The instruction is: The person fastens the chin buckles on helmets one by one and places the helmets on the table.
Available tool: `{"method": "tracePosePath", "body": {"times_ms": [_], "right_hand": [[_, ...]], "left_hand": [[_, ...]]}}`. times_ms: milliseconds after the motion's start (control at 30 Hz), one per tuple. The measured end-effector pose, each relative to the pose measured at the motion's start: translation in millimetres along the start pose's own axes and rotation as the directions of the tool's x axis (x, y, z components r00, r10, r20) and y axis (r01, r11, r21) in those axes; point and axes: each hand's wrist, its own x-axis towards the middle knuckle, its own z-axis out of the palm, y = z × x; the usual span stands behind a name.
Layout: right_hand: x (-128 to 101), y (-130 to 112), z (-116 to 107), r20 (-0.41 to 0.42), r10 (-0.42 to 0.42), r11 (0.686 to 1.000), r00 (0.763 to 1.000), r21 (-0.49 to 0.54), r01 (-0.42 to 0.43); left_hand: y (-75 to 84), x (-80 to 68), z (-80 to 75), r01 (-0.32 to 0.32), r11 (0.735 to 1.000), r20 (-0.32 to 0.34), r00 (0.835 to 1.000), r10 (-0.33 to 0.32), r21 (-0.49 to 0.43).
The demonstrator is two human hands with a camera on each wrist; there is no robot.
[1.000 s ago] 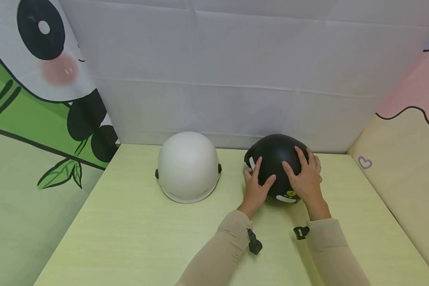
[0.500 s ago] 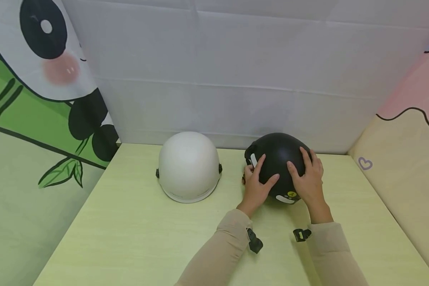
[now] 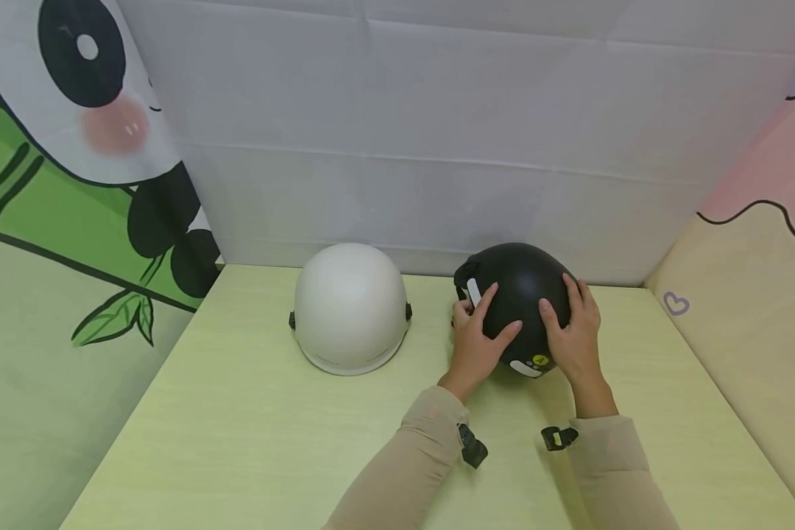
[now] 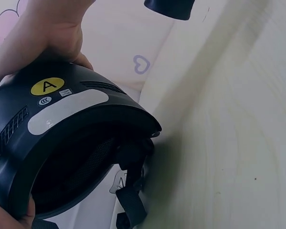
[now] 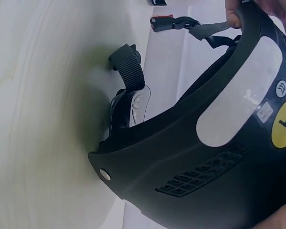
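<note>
Both hands are on the black helmet (image 3: pixel 518 294), which sits at about 2 o'clock on the pale green table (image 3: pixel 238 442), close to the white back wall (image 3: pixel 437 147). The left hand (image 3: pixel 478 346) lies on the shell's near-left flank, fingers spread and curved to the dome, fingertips beside a white reflective strip (image 3: pixel 473 293). The right hand (image 3: pixel 573 335) covers the near-right flank the same way, fingers splayed wide over the crown. Neither hand pinches an edge; the hold is by palm and finger pressure from two sides.

The wrist views show the helmet tipped up off the table on one side, with the rim (image 4: pixel 85 119) raised, the dark liner exposed and the chin strap (image 5: pixel 128 67) with its buckle hanging loose underneath. A yellow "A" sticker (image 4: pixel 47 86) sits above the rear reflective strip.

A white helmet (image 3: pixel 350 308) stands dome-up at 11 o'clock, apart from the black one.

Risks, as judged:
- The smooth, rounded shell offers no purchase; uneven pressure could let it slip or roll out from between the palms.
- The dangling strap could catch under the rim and leave the helmet rocking.
- A sideways slide toward 9 o'clock could knock the white helmet.
</note>
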Motion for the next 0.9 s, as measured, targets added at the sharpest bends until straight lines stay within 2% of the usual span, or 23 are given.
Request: {"method": "tracePosePath", "body": {"times_ms": [367, 700, 900], "right_hand": [[-11.4, -3.4, -1.8, -0.044, -0.003, 0.998, 0.999, 0.060, 0.005], [-21.8, -4.8, -0.9, -0.111, -0.038, 0.993, 0.993, 0.107, 0.050], [-24.7, -4.9, -1.4, -0.121, -0.020, 0.991, 0.992, 0.127, 0.036]], "left_hand": [[8.9, -4.9, -7.9, -0.047, 0.998, -0.006, 0.999, 0.047, 0.028], [20.4, -8.8, -17.0, -0.122, 0.985, 0.030, 0.992, 0.119, 0.121], [25.4, -8.5, -19.3, -0.154, 0.977, 0.041, 0.988, 0.149, 0.151]]}}
